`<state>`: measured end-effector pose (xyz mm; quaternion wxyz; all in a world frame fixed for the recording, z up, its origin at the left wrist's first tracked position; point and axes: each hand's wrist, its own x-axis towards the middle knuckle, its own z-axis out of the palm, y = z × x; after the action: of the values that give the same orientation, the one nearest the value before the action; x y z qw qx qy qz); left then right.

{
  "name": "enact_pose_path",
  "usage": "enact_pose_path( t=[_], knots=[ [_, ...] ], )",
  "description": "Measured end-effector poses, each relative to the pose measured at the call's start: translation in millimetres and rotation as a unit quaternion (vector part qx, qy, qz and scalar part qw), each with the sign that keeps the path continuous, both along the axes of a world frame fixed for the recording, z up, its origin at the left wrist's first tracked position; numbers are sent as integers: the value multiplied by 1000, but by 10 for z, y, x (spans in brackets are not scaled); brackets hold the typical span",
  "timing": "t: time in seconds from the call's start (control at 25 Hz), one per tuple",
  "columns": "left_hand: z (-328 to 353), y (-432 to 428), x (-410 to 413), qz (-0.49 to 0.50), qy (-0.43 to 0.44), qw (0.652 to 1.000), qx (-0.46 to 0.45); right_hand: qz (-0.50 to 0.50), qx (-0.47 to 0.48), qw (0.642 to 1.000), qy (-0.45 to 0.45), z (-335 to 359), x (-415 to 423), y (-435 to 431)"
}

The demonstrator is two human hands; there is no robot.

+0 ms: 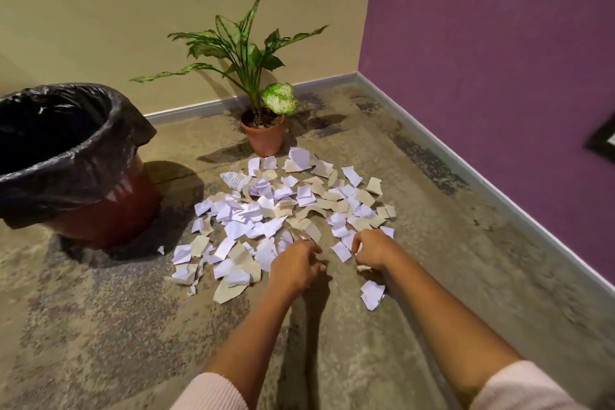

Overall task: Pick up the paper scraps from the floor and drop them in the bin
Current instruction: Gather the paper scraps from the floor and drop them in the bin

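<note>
Several white and beige paper scraps point(283, 210) lie spread on the carpet in front of me. A red bin point(109, 210) with a black liner stands open at the left, apart from the pile. My left hand point(294, 265) hovers at the near edge of the pile with loosely curled fingers, and I see no paper in it. My right hand point(372, 250) is over the pile's right edge, its fingers curled round a few scraps, one of which pokes out under the palm. A couple of loose scraps point(372, 294) lie just right of my right forearm.
A potted plant point(264, 135) in a terracotta pot stands just behind the pile, near the beige wall. The purple wall point(499, 60) and its skirting run along the right. Patterned carpet point(116, 326) stretches in front of the bin and under my arms.
</note>
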<state>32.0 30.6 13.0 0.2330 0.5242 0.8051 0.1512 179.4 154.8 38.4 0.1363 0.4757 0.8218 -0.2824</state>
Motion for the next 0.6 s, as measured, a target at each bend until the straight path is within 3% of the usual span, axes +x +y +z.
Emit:
enact_pose_path(
  t=[0.24,0.48,0.6],
  knots=[
    [-285,-58,363,-19,10,999,-41,6,-86,989,-117,-309,402,-125],
    [-385,-46,446,46,5,999,-21,30,-81,986,-140,-525,405,-230],
    [-435,-34,419,61,-13,998,-4,16,-89,992,-93,-534,368,-226]
  ],
)
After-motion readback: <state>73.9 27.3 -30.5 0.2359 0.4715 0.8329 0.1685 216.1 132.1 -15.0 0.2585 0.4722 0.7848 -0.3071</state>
